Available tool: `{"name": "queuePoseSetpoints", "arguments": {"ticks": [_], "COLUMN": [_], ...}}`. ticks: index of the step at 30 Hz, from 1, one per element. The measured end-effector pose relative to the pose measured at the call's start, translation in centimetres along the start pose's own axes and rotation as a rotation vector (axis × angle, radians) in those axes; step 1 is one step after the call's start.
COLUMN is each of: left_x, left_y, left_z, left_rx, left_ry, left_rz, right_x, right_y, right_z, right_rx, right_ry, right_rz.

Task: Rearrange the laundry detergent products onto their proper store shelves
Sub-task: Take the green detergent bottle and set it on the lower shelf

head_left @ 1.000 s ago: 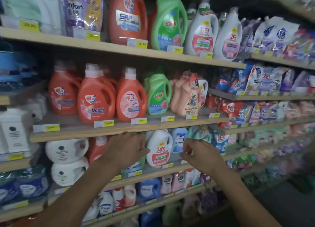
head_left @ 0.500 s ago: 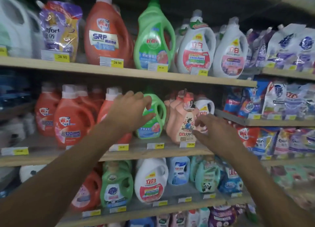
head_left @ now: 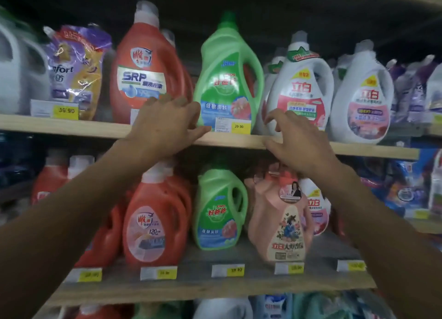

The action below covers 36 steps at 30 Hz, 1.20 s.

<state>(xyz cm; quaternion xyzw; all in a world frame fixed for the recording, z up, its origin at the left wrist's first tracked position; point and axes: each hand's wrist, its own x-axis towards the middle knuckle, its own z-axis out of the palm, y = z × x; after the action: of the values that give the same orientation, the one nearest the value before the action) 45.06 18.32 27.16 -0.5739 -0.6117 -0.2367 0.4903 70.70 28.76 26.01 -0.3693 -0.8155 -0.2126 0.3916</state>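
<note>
Green detergent bottle (head_left: 227, 79): stands upright on the upper shelf (head_left: 71, 127), between the red SRP bottle (head_left: 146, 69) and a white bottle (head_left: 301, 84), with a yellow price tag (head_left: 233, 126) reading 29.90 at its foot.
Left hand (head_left: 165, 124): raised in front of the upper shelf's edge, fingers straight and spread, holding nothing. The fingertips lie over the base of the red SRP bottle and the thumb stretches toward the green bottle's foot. Whether it touches either bottle cannot be told.
Right hand (head_left: 299, 141): raised at the same shelf edge, fingers loosely curled and empty, in front of the white bottle's base.
Further along the upper shelf: a purple refill pouch (head_left: 76, 72) stands beyond the red SRP bottle at far left, and a second white bottle (head_left: 363, 96) at right.
Lower shelf (head_left: 191, 287): beneath the forearms, red bottles (head_left: 155, 223), a smaller green bottle (head_left: 220, 211) and a pink bottle (head_left: 279, 223) stand in a row.
</note>
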Motion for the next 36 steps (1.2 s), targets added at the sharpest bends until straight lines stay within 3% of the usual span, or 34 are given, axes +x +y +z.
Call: {"name": "queuePoseSetpoints", "arguments": {"ticks": [11, 20, 28, 33, 36], "left_x": [9.7, 12.8, 15.1, 15.7, 15.4], "left_y": [-2.1, -3.1, -3.4, -4.0, -3.9], "left_z": [5.4, 7.8, 10.4, 11.6, 12.0], "left_rx": [0.106, 0.115, -0.442, -0.936, -1.099], "left_ry": [0.087, 0.047, -0.172, -0.259, -0.299], "left_rz": [0.042, -0.100, -0.357, -0.297, -0.257], "right_x": [10.6, 16.7, 19.0, 19.0, 19.0], "right_y": [2.4, 4.1, 5.5, 5.5, 5.7], "right_z": [3.5, 5.6, 7.1, 7.8, 8.2], "right_rx": [0.038, 0.164, 0.633, 0.859, 0.931], "right_ry": [0.120, 0.169, 0.055, -0.115, -0.171], "right_rz": [-0.001, 0.002, 0.056, 0.125, 0.117]}}
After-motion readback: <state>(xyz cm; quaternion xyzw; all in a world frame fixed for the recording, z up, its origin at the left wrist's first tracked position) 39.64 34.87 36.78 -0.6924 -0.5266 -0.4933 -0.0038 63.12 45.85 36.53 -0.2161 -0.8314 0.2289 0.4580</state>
